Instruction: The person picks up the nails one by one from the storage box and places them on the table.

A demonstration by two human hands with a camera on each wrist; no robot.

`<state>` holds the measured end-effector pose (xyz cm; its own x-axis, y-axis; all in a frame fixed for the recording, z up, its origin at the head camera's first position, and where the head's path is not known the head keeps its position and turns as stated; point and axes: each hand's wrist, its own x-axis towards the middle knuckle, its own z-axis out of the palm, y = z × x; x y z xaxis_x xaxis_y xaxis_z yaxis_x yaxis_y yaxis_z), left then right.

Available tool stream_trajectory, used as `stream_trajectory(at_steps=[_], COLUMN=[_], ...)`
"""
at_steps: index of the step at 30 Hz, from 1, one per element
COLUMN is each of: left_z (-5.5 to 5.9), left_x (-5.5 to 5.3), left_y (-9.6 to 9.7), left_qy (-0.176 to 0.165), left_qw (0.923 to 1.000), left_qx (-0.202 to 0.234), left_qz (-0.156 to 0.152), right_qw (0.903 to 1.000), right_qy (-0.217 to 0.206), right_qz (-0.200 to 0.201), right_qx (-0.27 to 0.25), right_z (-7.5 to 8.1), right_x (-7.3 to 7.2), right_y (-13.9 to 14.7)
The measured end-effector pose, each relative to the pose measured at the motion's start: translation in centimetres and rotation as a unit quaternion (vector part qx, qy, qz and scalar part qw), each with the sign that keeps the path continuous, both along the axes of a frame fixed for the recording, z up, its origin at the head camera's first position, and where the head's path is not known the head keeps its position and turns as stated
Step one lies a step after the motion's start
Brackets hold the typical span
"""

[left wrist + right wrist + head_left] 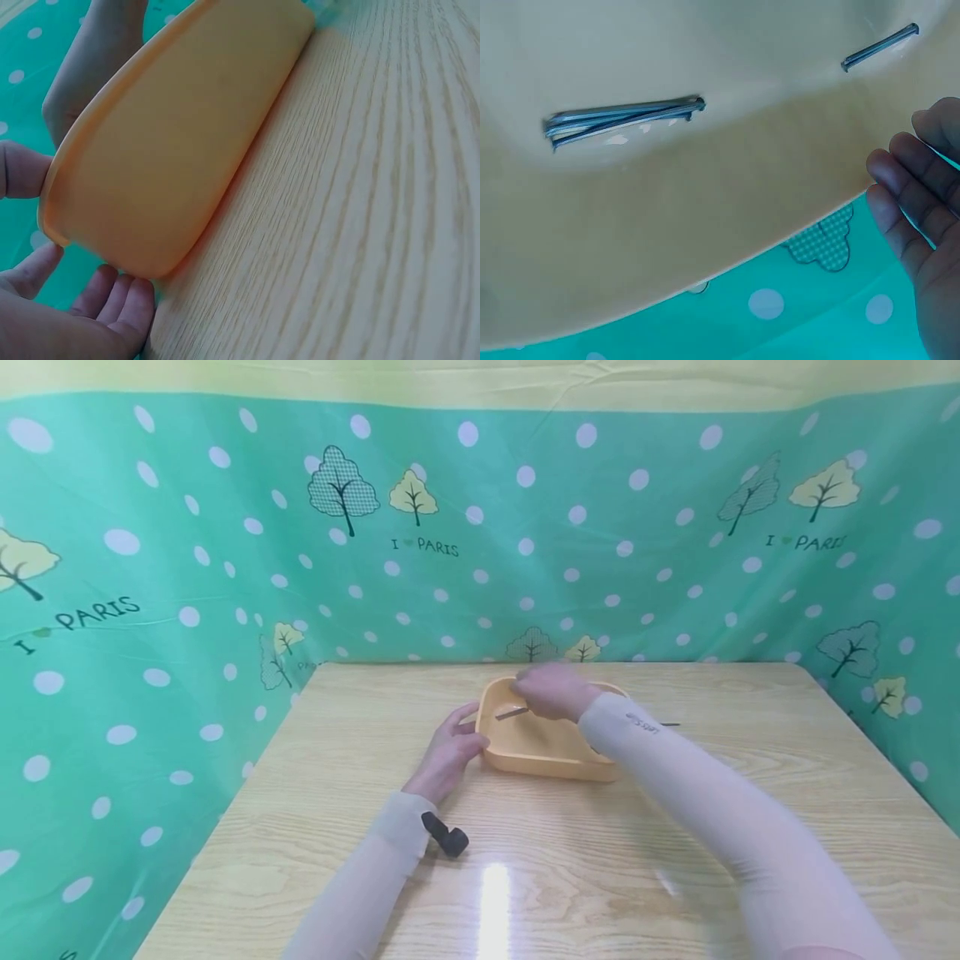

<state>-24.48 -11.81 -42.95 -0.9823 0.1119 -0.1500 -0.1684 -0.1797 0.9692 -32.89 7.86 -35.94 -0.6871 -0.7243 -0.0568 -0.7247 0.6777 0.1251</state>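
An orange plastic basin point(551, 767) stands on the wooden table. My left hand point(448, 756) holds its left end; in the left wrist view the thumb lies over the rim and the other fingers are against the outer wall. Over the basin's far side is my right hand point(553, 689), slightly blurred in the head view. Its fingers look extended near the rim in the right wrist view, and no object shows in them. Inside the basin lie a bundle of several metal nails point(622, 120) and a smaller group of nails point(880, 48).
A thin dark rod point(670, 724) shows past the right sleeve, to the right of the basin; its kind is unclear. The pale wooden table point(315, 852) meets a green dotted curtain point(480, 527) at the back and sides. A black strap mount point(446, 837) sits at the left wrist.
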Motion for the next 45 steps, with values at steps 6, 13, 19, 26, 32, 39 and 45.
stream_trajectory(at_steps=[6,13,19,26,32,39,45], left_z=[0.1,0.1,0.0,0.0,0.1,0.0,0.3], left_x=[0.1,0.1,0.2,0.3,0.2,0.2,0.4], left_y=[0.0,-0.1,-0.1,-0.1,-0.1,-0.1,-0.3], left_qy=[0.003,0.010,0.018,0.021,0.025,0.028,0.028], left_qw=[1.0000,0.9998,0.9996,0.9993,0.9991,0.9991,0.9988], left_qx=[-0.001,-0.006,-0.013,-0.024,-0.027,-0.023,-0.017], left_qz=[-0.007,-0.014,-0.020,-0.022,-0.020,-0.022,-0.036], right_qw=[0.9995,0.9992,0.9984,0.9132,0.9065,0.9749,0.9974], right_qy=[0.003,-0.007,-0.043,-0.292,-0.299,-0.178,-0.008], right_qz=[0.029,0.039,0.013,-0.179,-0.182,-0.078,0.057], right_qx=[0.009,-0.002,-0.034,-0.221,-0.237,-0.109,0.043], right_z=[-1.1,-2.2,-2.4,-2.9,-3.9,-4.1,-4.6], right_x=[-0.4,-1.0,-1.2,-0.7,-1.1,-1.6,-1.7], right_y=[-1.0,-1.9,-2.3,-2.5,-2.9,-3.5,-3.9])
